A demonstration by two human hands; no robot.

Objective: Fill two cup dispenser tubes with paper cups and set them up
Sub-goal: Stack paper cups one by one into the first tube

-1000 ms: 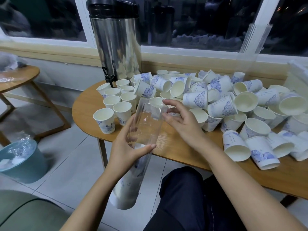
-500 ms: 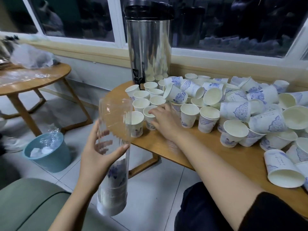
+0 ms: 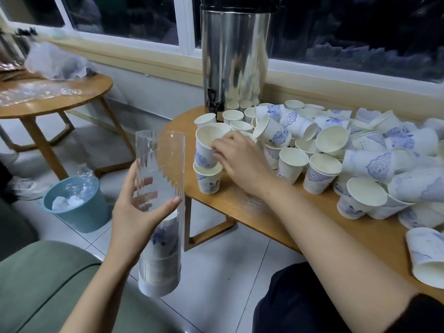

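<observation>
the left arm is coming up from 6 o'clock, and the left hand (image 3: 134, 212) is wrapping around the middle of a clear dispenser tube (image 3: 159, 164), thumb across the front and fingers showing through the plastic behind. the tube is standing nearly upright over the floor, just off the left end of the wooden table (image 3: 240, 205), with a stack of nested cups (image 3: 163, 248) filling its lower part.

the right arm is stretching in from 4 o'clock across the table, palm down, and the right hand (image 3: 240, 159) is pinching the side of a tilted paper cup (image 3: 206, 145), its mouth facing up. that cup is sitting at 3 o'clock from the tube's open top, just beside it, and directly above a second cup (image 3: 208, 176) that is standing upright near the table edge; whether the two are touching is unclear. the hands are apart.

a heap of cups (image 3: 360, 152) is spreading toward 3 o'clock, and a steel urn (image 3: 235, 51) is standing at 12 o'clock.
</observation>
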